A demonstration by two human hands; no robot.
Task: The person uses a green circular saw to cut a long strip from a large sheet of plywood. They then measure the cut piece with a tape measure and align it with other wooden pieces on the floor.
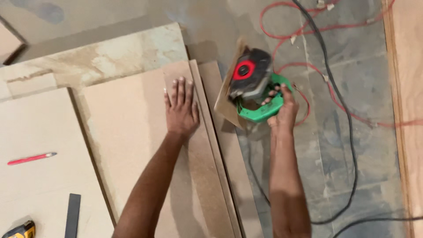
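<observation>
My left hand (180, 108) lies flat, fingers spread, on a tan fibreboard sheet (132, 145) near its right edge. My right hand (282, 108) grips the green handle of a power saw (252, 83) with a dark body and a red round cap. The saw is lifted off the board and hangs to the right of it, over the floor. A thin brown offcut strip (227, 145) lies along the sheet's right side.
A red pencil (31, 158) and a dark flat bar (72, 215) lie on a lighter board at the left, with a yellow tool (20, 230) at the bottom corner. Red cable (308, 66) and black cable (348, 132) loop over the grey floor at the right.
</observation>
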